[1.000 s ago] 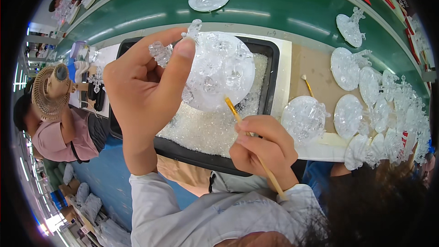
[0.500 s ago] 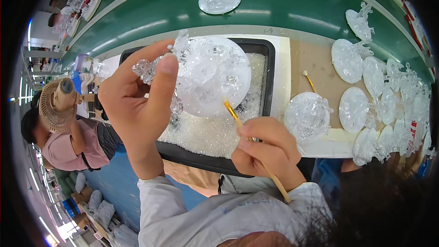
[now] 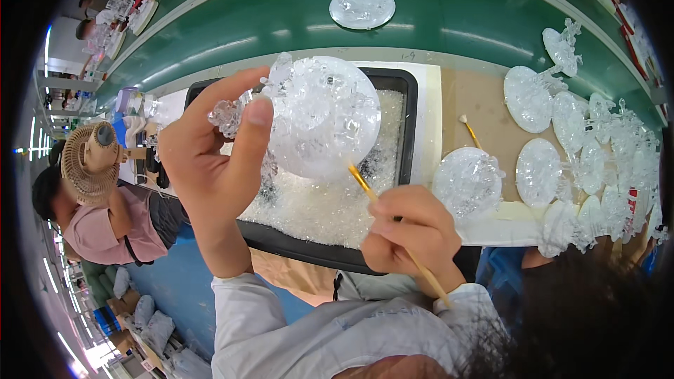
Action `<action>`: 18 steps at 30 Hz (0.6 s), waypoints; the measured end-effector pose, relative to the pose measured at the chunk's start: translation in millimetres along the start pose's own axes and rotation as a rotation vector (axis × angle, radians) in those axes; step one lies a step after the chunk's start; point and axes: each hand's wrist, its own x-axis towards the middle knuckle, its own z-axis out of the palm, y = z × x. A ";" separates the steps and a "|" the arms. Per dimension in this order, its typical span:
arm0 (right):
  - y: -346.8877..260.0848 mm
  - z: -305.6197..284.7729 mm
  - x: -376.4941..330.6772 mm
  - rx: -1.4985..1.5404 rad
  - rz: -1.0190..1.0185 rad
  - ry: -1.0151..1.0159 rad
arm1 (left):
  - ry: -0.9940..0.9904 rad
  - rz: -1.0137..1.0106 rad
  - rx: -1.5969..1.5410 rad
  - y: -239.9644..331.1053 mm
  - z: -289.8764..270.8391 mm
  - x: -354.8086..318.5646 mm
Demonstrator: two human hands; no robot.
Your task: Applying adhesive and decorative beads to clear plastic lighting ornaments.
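My left hand pinches a clear crystal-like ornament by its upright part, between thumb and fingers. Its round white base, covered with clear bits, is tilted toward me. In my right hand is a thin wooden-handled paintbrush with a gold ferrule; its bristle tip is at the lower edge of the base, and whether it touches I cannot tell. Below the ornament, a black tray holds a layer of clear granules.
Several similar ornaments stand on the right of the table, near a second brush. Another ornament with a cross sits on the green conveyor belt. A person in pink is at the left behind a beige fan.
The brush tip has shifted slightly right and down along the base edge. The ornament has turned a little in my left hand. The ornament on the belt appears farther right and lower.
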 end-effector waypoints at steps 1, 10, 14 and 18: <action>-3.9 -3.3 0.9 -0.001 -0.008 -0.012 | 0.005 0.002 -0.054 -3.6 0.7 0.0; -55.5 -106.1 50.4 -0.320 -0.093 0.140 | -0.080 -0.038 -0.119 -4.7 -10.2 4.8; -80.6 -147.2 73.8 -0.523 -0.042 0.149 | -0.167 0.052 -0.152 20.8 7.4 22.4; -67.9 -162.0 122.7 -0.669 -0.085 0.021 | -0.255 0.418 -0.063 49.8 59.2 60.4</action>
